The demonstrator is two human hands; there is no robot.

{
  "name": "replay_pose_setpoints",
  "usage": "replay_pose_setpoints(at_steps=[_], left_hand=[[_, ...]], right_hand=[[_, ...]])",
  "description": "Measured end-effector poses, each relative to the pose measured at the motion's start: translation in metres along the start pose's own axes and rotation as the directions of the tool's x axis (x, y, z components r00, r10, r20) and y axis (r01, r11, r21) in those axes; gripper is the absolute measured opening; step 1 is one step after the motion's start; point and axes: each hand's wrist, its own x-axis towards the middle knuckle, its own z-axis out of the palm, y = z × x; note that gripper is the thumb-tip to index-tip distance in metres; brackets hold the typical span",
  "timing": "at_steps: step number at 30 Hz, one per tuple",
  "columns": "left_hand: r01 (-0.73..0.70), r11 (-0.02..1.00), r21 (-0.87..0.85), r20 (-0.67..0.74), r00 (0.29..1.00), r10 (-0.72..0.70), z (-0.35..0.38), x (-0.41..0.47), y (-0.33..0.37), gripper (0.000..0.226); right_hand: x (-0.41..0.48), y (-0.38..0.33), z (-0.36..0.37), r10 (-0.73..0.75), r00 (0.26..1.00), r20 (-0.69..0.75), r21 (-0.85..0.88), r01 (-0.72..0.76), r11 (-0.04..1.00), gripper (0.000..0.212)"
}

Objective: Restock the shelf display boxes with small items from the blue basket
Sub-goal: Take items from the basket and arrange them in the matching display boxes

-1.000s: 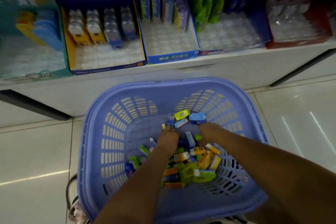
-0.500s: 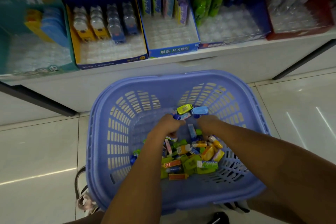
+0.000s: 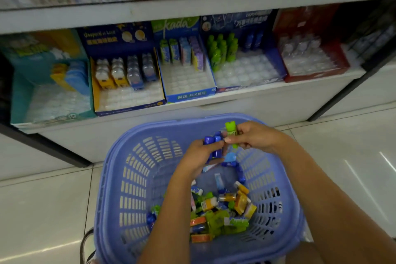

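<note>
The right hand [image 3: 255,137] is pinching a small green plastic tube [image 3: 231,133]; the left hand [image 3: 199,156] is gripping dark blue tubes [image 3: 211,146] above the blue slotted plastic basket [image 3: 132,178], which is holding mixed small packets [image 3: 222,210] below partly filled cardboard display boxes [image 3: 188,94].

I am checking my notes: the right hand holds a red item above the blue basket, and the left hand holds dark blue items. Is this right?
Not quite. In the head view the right hand holds a green item, not red. It is above the blue basket, and the left hand holds dark blue items.
</note>
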Motion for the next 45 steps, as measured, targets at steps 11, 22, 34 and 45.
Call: replay_pose_setpoints(at_steps=[11, 22, 34, 45], left_hand=[[-0.190, 0.971, -0.147, 0.008, 0.981, 0.193, 0.038, -0.030, 0.077, 0.005], [-0.344, 0.872, -0.349, -0.141, 0.939, 0.314, 0.065, -0.020, 0.096, 0.011], [-0.277, 0.928, -0.248, -0.237, 0.947, 0.219, 0.055, -0.005, 0.102, 0.018], [-0.298, 0.952, -0.077, -0.241, 0.932, 0.272, 0.042, -0.001, 0.098, 0.013]], right_hand=[[-0.073, -0.064, -0.054, -0.228, 0.973, 0.016, -0.312, 0.222, 0.924, 0.020], [-0.056, -0.077, -0.073, -0.396, 0.821, -0.411, 0.150, 0.490, 0.859, 0.016], [0.049, -0.113, -0.118, -0.524, 0.708, -0.474, -0.366, 0.383, 0.848, 0.036], [0.087, -0.111, -0.112, -0.559, 0.760, -0.333, -0.590, 0.294, 0.752, 0.043]])
